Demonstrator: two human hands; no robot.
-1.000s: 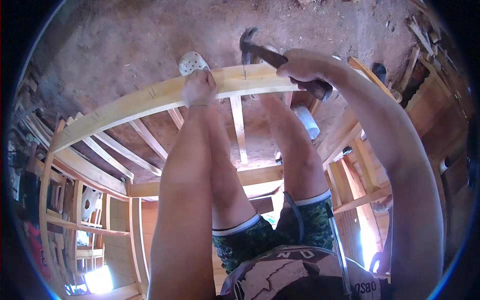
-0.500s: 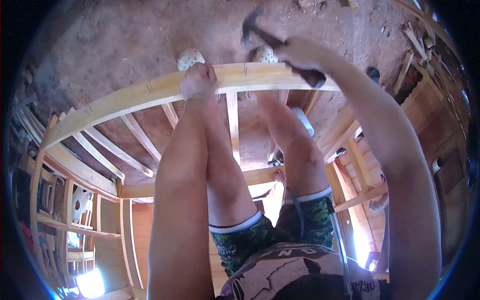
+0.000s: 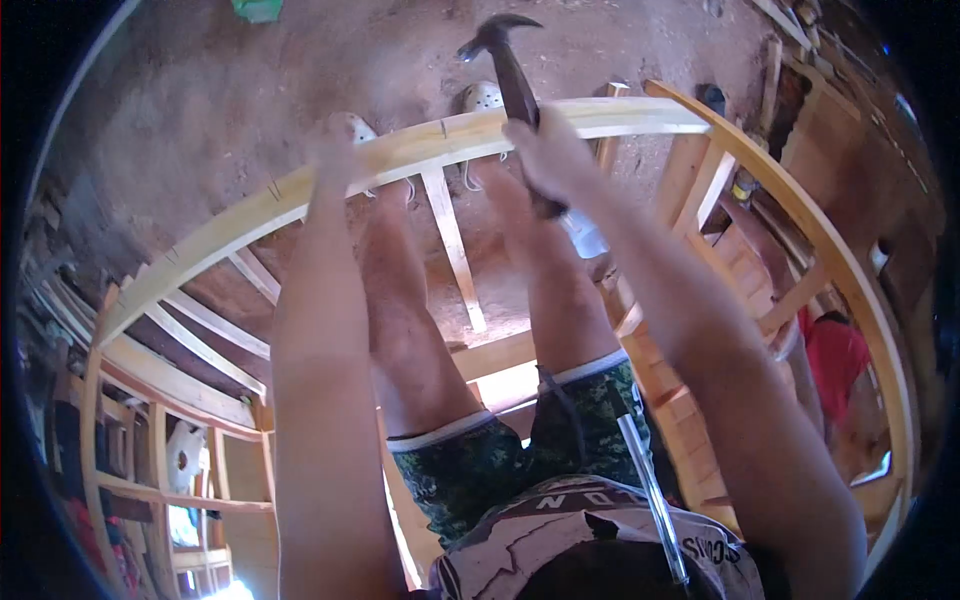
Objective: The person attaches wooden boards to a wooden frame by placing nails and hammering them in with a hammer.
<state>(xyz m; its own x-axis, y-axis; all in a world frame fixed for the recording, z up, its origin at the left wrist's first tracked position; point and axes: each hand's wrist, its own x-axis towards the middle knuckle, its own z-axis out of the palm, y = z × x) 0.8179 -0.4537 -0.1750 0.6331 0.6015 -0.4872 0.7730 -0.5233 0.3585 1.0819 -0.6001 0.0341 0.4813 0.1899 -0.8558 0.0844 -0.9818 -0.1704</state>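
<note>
Right forearm (image 3: 655, 275) angled inward, right hand (image 3: 556, 158) gripping the hammer (image 3: 514, 84) above the wooden beam (image 3: 442, 138), hammer head (image 3: 493, 33) beyond it; left arm (image 3: 325, 340) straight, blurred left hand (image 3: 338, 152) at the beam, grip unclear

Green scrap (image 3: 257, 9), red cloth (image 3: 838, 358), dirt floor (image 3: 230, 105)
</note>
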